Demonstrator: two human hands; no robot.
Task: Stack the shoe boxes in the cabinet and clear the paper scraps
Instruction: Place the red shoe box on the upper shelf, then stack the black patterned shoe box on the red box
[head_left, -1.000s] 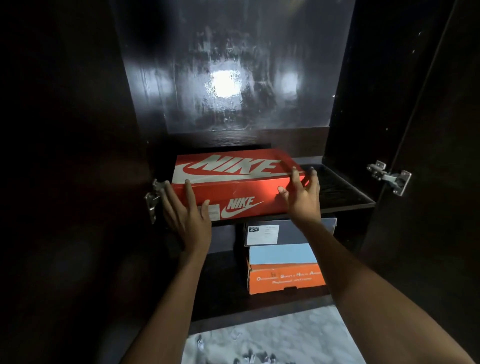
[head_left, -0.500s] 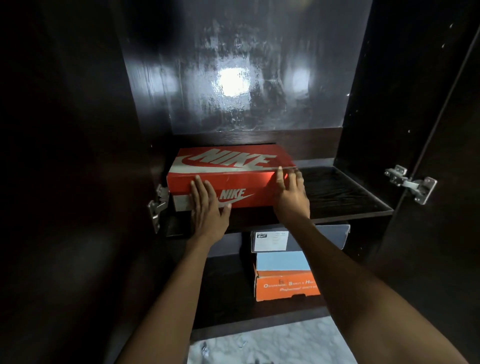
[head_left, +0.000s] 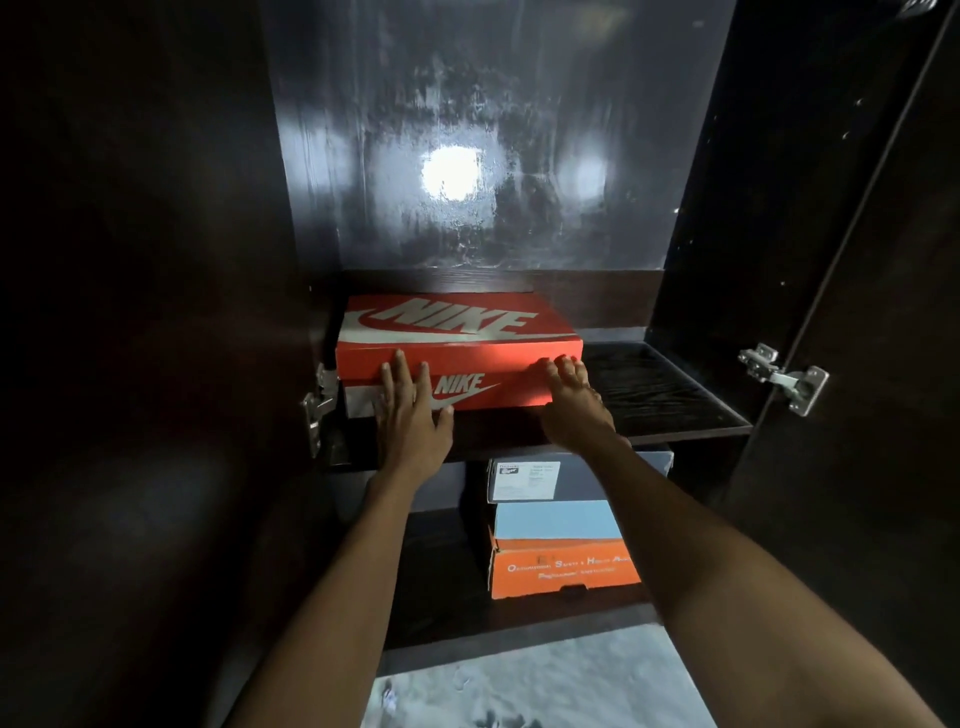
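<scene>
The red box (head_left: 457, 349) is lying flat on the upper shelf (head_left: 670, 400) of the cabinet (head_left: 156, 312), sitting toward the shelf's left end with its long printed side facing the front edge and its lid on. The left hand (head_left: 410, 415) is pressing flat against that front face near its left corner, fingers straight and slightly spread, gripping nothing. The right hand (head_left: 571, 405) is resting at the box's front right corner, fingers bent loosely over the lid's edge; whether they are truly gripping cannot be told. On the lower shelf (head_left: 441, 587), toward its right end, three boxes are standing stacked: an orange box (head_left: 563, 569) at the bottom, a light blue box (head_left: 556, 519) on it, and a dark box (head_left: 524, 480) with a white label on top. Metal hinges (head_left: 782, 379) are showing at both side walls.
</scene>
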